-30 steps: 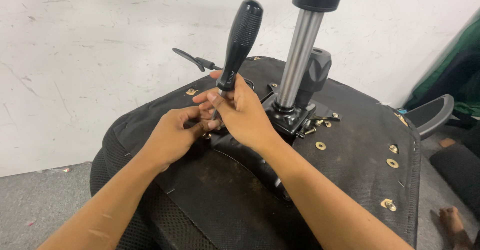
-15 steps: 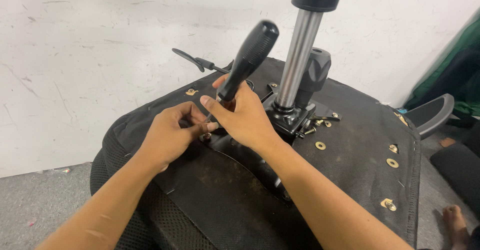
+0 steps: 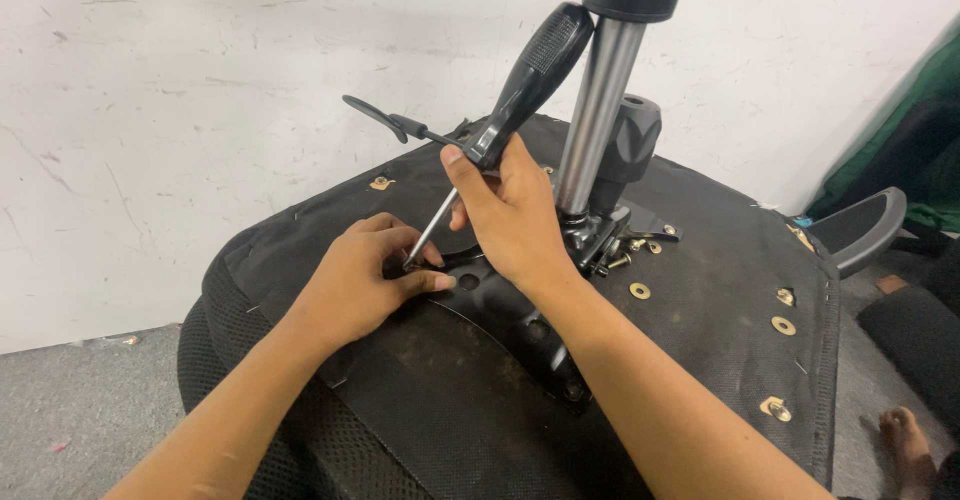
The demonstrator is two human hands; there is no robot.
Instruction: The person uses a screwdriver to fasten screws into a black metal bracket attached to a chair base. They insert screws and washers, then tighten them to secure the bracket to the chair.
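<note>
An office chair seat [image 3: 700, 260] lies upside down, its black fabric underside facing me. My right hand [image 3: 510, 215] grips a black-handled screwdriver [image 3: 530, 75] low on the handle, the handle leaning up and to the right. The metal shaft slants down-left to a point on the black metal mounting plate [image 3: 510, 325]. My left hand [image 3: 360, 280] rests on the seat with fingertips pinched around the screwdriver tip. A silver gas-lift column [image 3: 598, 110] rises from the plate just right of my right hand.
Brass-coloured screw inserts [image 3: 783, 326] and loose washers [image 3: 639, 290] dot the seat's right side. A black lever [image 3: 385, 120] sticks out behind the hands. A black armrest [image 3: 860, 225] and green fabric [image 3: 915, 110] lie at right. A bare foot [image 3: 905, 440] shows at lower right. White wall behind.
The screwdriver handle has tilted from nearly upright over to the right. My right hand slid slightly right with it; my left hand stays at the tip.
</note>
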